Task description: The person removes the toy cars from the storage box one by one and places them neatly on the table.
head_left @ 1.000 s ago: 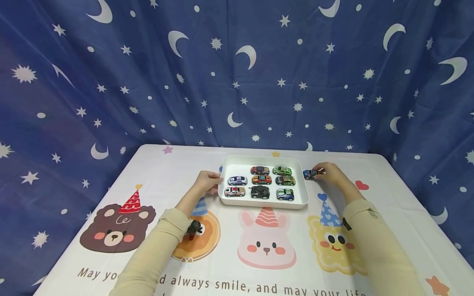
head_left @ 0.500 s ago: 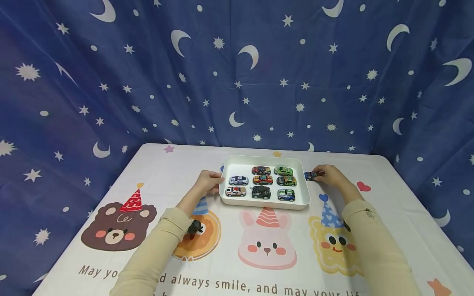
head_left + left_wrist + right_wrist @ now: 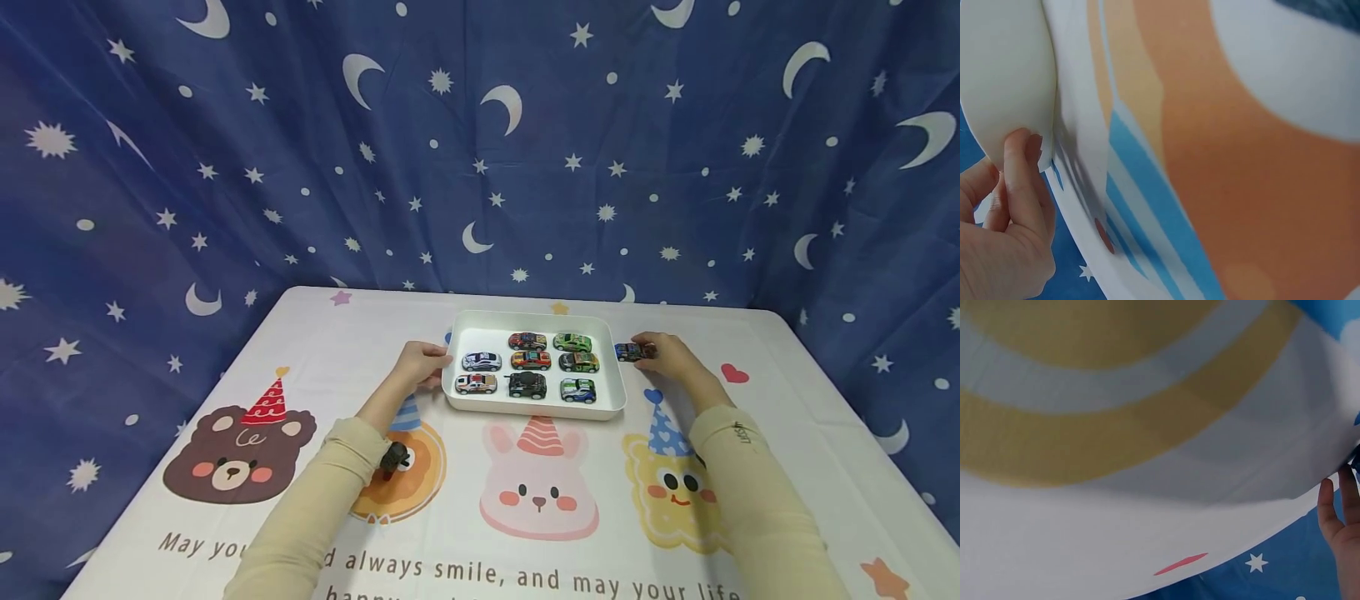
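Note:
In the head view a white tray holds several small toy cars, in loose rows. Among them are a green car, a red and yellow car, a white car and a black tank-like vehicle. My left hand pinches the tray's left edge; the left wrist view shows its fingers against the tray wall. Just outside the tray's right side, my right hand grips a dark blue toy car by its right end. Only a sliver of that car shows in the right wrist view.
A white tablecloth printed with cartoon faces and lettering covers the table. Behind the table's far edge hangs a blue curtain with moons and stars. A small dark object shows beside the left sleeve.
The head view shifts slightly. Both hands, the tray and the blue toy car keep nearly the same places.

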The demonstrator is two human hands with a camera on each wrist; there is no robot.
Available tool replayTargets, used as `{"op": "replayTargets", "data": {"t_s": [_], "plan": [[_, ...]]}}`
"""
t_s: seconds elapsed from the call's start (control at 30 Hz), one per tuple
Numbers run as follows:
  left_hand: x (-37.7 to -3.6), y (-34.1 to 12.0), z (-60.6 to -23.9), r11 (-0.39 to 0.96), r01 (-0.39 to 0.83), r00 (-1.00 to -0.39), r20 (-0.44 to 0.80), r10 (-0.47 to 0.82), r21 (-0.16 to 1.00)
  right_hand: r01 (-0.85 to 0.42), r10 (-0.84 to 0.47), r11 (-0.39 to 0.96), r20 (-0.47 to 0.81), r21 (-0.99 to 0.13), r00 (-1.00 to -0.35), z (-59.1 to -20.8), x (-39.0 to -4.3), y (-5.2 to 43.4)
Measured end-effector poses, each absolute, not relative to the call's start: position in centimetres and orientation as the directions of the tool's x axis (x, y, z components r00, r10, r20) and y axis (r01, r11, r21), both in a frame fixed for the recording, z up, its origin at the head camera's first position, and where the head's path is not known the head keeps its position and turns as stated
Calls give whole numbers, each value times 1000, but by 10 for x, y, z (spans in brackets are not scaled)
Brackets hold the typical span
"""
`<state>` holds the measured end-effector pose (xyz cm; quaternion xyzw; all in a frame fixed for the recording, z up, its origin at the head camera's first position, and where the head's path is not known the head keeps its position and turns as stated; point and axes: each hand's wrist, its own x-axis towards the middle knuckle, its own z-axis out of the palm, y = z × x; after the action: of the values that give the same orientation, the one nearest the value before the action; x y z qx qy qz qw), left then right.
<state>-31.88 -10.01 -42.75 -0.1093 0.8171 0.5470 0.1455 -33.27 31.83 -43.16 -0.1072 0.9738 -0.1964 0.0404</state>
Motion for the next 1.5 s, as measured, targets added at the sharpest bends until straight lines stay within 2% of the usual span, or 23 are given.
{"op": "replayTargets", "data": {"t_s": [0.3, 0.67, 1.17, 1.5], "plan": [[-319, -98, -426, 350, -335, -937, -349, -23, 875, -182, -216, 903, -47, -389, -975, -432, -334, 320], [-316, -96, -426, 350, -346, -934, -356, -37, 870, -170, -223, 841, -42, -514, -974, -437, -330, 327], [-316, -99, -426, 324, -330, -941, -337, -34, 887, -181, -193, 856, 26, -485, -981, -411, -318, 305], [-315, -99, -425, 334, -312, -946, -322, -27, 889, -269, -252, 847, 98, -458, -963, -389, -312, 284]]}}
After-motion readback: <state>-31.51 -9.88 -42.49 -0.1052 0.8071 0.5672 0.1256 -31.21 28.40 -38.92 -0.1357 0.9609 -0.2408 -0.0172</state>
